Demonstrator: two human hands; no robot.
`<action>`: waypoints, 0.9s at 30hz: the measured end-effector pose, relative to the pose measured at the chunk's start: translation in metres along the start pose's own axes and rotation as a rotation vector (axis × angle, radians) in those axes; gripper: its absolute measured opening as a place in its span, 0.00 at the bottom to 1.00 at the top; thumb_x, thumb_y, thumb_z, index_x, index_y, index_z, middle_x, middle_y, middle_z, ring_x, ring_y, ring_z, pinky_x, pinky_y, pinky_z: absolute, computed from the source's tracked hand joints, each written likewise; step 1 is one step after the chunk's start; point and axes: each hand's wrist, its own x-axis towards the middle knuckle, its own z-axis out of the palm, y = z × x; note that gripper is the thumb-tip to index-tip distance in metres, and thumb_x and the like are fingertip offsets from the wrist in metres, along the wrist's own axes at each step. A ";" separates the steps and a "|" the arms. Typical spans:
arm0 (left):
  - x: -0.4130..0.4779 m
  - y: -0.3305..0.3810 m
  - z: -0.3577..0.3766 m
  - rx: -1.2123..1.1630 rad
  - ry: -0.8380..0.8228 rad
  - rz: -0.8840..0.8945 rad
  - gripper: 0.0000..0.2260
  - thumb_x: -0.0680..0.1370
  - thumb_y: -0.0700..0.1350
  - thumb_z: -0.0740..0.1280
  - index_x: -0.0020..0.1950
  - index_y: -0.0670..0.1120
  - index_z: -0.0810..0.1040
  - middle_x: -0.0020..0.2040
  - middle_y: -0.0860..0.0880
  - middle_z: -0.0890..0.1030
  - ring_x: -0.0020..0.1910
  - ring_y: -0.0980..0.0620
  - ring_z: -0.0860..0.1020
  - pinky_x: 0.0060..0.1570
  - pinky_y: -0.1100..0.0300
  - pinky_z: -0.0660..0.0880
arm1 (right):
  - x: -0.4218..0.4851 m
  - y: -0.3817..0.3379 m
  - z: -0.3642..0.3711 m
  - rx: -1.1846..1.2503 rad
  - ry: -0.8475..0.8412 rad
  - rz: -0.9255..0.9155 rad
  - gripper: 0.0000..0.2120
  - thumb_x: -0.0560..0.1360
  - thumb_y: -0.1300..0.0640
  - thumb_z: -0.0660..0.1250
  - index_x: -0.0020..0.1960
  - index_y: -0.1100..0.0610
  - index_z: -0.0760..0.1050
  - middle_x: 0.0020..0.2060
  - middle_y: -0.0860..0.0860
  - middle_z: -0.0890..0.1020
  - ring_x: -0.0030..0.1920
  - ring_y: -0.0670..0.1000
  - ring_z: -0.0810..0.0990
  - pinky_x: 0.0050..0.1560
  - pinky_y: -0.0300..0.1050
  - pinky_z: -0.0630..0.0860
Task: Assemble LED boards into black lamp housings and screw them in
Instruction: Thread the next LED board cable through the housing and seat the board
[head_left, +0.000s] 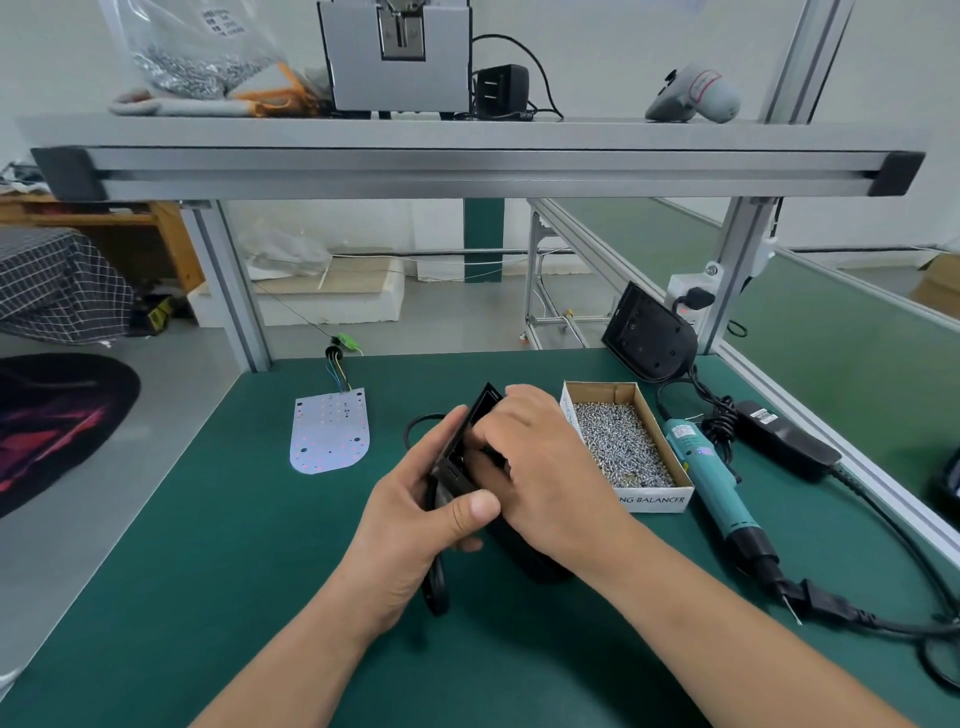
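Observation:
A black lamp housing (460, 457) is held tilted on edge above the green mat, at centre. My left hand (415, 525) grips its near end, thumb across the rim. My right hand (540, 467) covers the housing's open side, fingers curled down onto or into it; what they touch is hidden. A black cable (434, 587) hangs from the housing below my left hand. A white LED board (331, 434) with coloured wires lies flat to the left, apart from both hands. A second black housing (649, 332) leans against the frame post at the back right.
A cardboard box of silver screws (621, 441) stands just right of my right hand. A teal electric screwdriver (717, 488) lies beside it, with its black power supply (784, 436) and cables further right. An aluminium shelf (467, 166) crosses overhead.

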 end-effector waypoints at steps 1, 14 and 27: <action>0.000 -0.001 0.001 0.004 0.000 0.001 0.39 0.63 0.59 0.85 0.73 0.67 0.77 0.50 0.51 0.84 0.45 0.55 0.80 0.42 0.56 0.82 | 0.001 0.001 -0.001 -0.001 -0.035 0.007 0.09 0.79 0.61 0.68 0.40 0.61 0.75 0.38 0.54 0.75 0.44 0.58 0.72 0.57 0.56 0.72; 0.004 -0.006 -0.005 0.015 0.001 0.007 0.36 0.65 0.55 0.83 0.72 0.68 0.77 0.41 0.53 0.80 0.41 0.55 0.78 0.44 0.52 0.84 | -0.003 0.006 -0.001 0.020 0.009 0.034 0.04 0.77 0.57 0.67 0.51 0.50 0.75 0.45 0.42 0.80 0.52 0.41 0.72 0.75 0.45 0.58; 0.003 -0.005 -0.002 -0.008 -0.001 0.018 0.38 0.66 0.52 0.82 0.75 0.63 0.75 0.56 0.50 0.85 0.51 0.52 0.82 0.52 0.49 0.84 | 0.002 0.007 -0.005 -0.033 -0.044 -0.002 0.03 0.77 0.57 0.69 0.45 0.52 0.81 0.41 0.44 0.79 0.57 0.48 0.72 0.65 0.49 0.65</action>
